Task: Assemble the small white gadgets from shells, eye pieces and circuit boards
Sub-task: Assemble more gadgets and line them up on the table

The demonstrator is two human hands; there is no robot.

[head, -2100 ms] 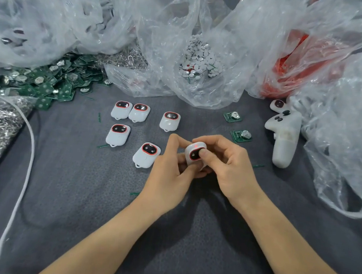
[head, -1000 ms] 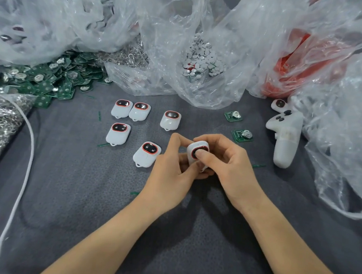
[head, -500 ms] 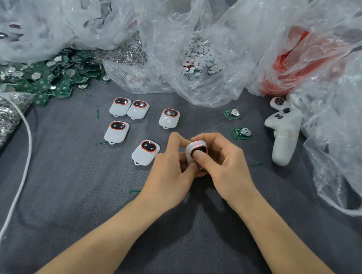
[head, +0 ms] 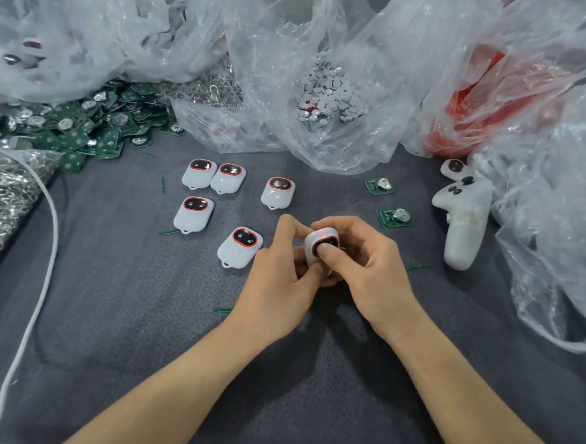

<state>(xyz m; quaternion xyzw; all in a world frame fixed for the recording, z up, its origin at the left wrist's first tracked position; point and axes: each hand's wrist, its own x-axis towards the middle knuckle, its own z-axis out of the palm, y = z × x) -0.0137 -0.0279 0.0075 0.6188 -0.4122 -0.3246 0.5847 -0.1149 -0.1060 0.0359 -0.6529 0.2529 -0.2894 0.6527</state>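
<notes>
Both hands are meeting above the middle of the counter [head: 130, 313], with one white gadget [head: 314, 245] pinched between them and held clear of the cloth.

Left hand [head: 278, 278]: fingers are curling in and gripping the gadget's left edge.

Right hand [head: 369, 273]: fingers are wrapping round the far and right sides, and the thumb tip is pressing on the dark, red-rimmed face. A small red dot is glowing on that face just above the thumb.

Five more gadgets are lying face up on the counter to the left of the hands. The nearest gadget [head: 240, 247] is sitting just beside the left hand's knuckles, and a row of three [head: 229, 178] is lying farther back.

Two loose circuit boards [head: 394, 218] are lying beyond the right hand, apart from it. A heap of green boards [head: 77, 127] is spilling out at far left. A clear bag of white discs [head: 328, 95] is sitting straight behind the hands. A white controller [head: 463, 218] is resting at right.
</notes>
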